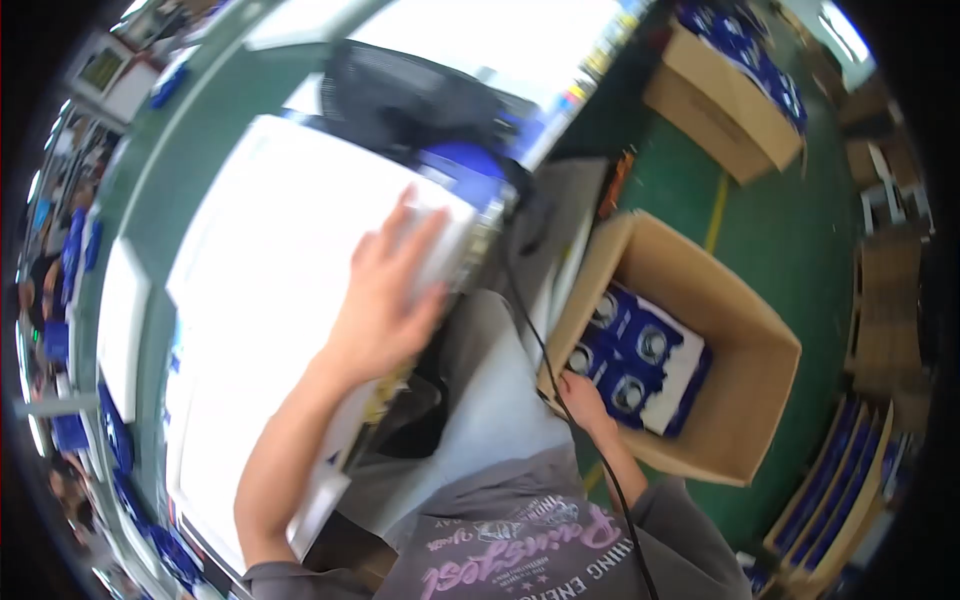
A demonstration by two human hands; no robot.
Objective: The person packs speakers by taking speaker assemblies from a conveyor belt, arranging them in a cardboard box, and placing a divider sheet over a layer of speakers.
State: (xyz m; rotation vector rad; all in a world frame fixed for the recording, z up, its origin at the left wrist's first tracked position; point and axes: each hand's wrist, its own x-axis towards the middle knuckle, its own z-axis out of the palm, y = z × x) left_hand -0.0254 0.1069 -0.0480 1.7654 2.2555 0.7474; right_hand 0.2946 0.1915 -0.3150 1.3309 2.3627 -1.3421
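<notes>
My left hand (385,290) lies with its fingers spread on the right edge of a bright white surface (270,270), near a blue object (465,170) and a black mesh item (400,95); nothing is in its grasp. My right hand (583,398) is closed on the near left rim of an open cardboard box (745,330). Inside that box sit several blue packages (630,345) with round silvery parts and a pale piece beside them. A black cable (520,300) runs down between my hands and over my shirt.
Another cardboard box (720,110) filled with blue items stands on the green floor at the upper right. Blue items in cartons (835,490) lie at the lower right. Workbenches and people show at the far left. My lap is between the white surface and the open box.
</notes>
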